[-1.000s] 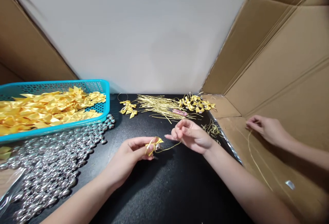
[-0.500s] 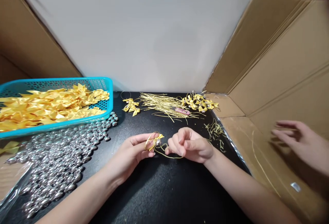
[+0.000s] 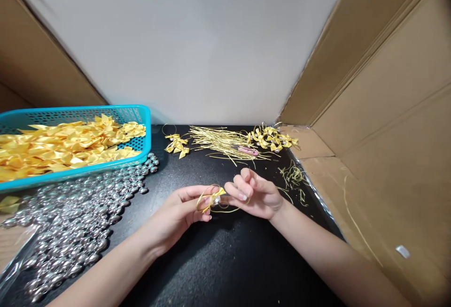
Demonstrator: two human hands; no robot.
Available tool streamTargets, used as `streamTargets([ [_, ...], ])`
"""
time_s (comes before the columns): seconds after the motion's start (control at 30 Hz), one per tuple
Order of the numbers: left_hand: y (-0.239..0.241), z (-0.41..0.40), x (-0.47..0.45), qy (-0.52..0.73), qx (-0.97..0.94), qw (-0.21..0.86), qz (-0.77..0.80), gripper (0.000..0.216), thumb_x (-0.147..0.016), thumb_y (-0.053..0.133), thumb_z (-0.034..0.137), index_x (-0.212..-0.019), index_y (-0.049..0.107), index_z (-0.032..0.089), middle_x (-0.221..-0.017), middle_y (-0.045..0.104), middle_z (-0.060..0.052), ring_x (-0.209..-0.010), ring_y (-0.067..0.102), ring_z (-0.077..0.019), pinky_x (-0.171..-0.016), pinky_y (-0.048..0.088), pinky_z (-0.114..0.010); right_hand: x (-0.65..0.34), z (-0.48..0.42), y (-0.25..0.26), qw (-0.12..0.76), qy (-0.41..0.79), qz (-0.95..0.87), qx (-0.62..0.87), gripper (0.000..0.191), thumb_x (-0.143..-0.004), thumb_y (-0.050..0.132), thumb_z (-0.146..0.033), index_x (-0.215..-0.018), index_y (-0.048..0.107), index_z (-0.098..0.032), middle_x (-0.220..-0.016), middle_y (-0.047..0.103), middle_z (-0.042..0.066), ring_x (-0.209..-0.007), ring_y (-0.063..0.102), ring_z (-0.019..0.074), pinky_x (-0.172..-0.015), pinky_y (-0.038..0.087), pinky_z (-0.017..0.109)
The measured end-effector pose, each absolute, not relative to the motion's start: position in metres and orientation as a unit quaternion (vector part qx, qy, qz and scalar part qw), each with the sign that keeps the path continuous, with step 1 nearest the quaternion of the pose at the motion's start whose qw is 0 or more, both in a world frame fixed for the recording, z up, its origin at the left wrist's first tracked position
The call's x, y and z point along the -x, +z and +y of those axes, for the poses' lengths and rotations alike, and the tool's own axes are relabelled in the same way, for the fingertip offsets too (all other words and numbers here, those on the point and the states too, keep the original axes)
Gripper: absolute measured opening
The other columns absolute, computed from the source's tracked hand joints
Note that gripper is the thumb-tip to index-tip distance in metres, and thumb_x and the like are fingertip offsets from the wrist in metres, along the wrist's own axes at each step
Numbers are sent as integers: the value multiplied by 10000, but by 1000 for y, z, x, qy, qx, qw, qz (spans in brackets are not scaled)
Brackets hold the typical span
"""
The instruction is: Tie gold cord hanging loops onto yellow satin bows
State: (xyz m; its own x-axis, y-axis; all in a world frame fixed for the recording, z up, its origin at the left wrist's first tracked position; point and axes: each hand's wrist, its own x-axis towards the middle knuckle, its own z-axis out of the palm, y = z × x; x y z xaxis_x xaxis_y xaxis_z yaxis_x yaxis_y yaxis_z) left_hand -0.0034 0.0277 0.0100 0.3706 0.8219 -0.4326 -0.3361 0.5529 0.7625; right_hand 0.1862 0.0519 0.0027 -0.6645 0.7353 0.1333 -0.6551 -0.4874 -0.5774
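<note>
Left hand point(image 3: 181, 208), head view: pinches the beaded yellow bow point(image 3: 221, 191) above bench point(image 3: 211, 269), well inside its back edge.
Right hand point(image 3: 256, 197): half curled at gold cord point(image 3: 229, 211); grip, I cannot tell.
Cord risk: loop could tangle, if pulled unevenly.

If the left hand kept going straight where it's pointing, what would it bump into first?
Probably the right hand, since its fingers are just ahead of the yellow bow that the left hand holds. Depth is hard to judge, though.
</note>
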Motion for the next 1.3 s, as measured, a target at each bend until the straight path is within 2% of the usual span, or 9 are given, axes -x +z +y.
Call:
streamTargets([
  [0.23, 11, 27, 5, 372, -295, 773, 420, 306, -578, 883, 273, -855, 790, 180, -817, 737, -50, -637, 567, -91, -544, 484, -159, -187, 50, 4, 409, 858, -301, 75, 141, -666, 822, -334, -733, 716, -270, -497, 451, -67, -541, 364, 87, -608, 407, 226],
  [0.53, 10, 27, 4, 376, -300, 763, 431, 322, -558, 890, 304, -838, 792, 178, -802, 732, -58, -641, 564, -98, -559, 477, -174, -189, 48, 9, 400, 867, -290, 66, 163, -662, 836, -339, -744, 712, -273, -504, 482, -75, -550, 389, 83, -786, 476, 312],
  [0.77, 9, 26, 4, 380, -322, 742, 449, 314, -575, 877, 318, -852, 792, 196, -862, 749, -75, -703, 588, -130, -594, 477, -203, -191, 47, 11, 406, 856, -319, 39, 98, -733, 784, -313, -806, 727, -283, -522, 470, -73, -558, 393, 81, -783, 480, 296],
  [0.93, 10, 26, 4, 364, -395, 699, 472, 284, -657, 817, 307, -913, 786, 189, -814, 748, -75, -659, 573, -135, -607, 462, -227, -194, 48, 18, 417, 838, -348, 51, 87, -731, 781, -338, -767, 716, -293, -504, 463, -75, -548, 383, 91, -813, 469, 325],
  [1.17, 16, 27, 1, 351, -484, 623, 505, 243, -674, 761, 287, -884, 789, 169, -713, 728, -57, -620, 574, -156, -599, 444, -246, -202, 42, 39, 407, 802, -430, 80, 110, -700, 794, -376, -701, 708, -309, -474, 557, -70, -530, 439, 102, -806, 480, 354],
  [1.3, 12, 27, 2, 342, -533, 576, 517, 228, -710, 720, 310, -869, 787, 161, -731, 719, -67, -622, 580, -164, -600, 442, -252, -218, 38, 52, 407, 745, -519, 101, 142, -696, 790, -412, -657, 693, -316, -434, 563, -71, -475, 463, 103, -746, 494, 313],
])
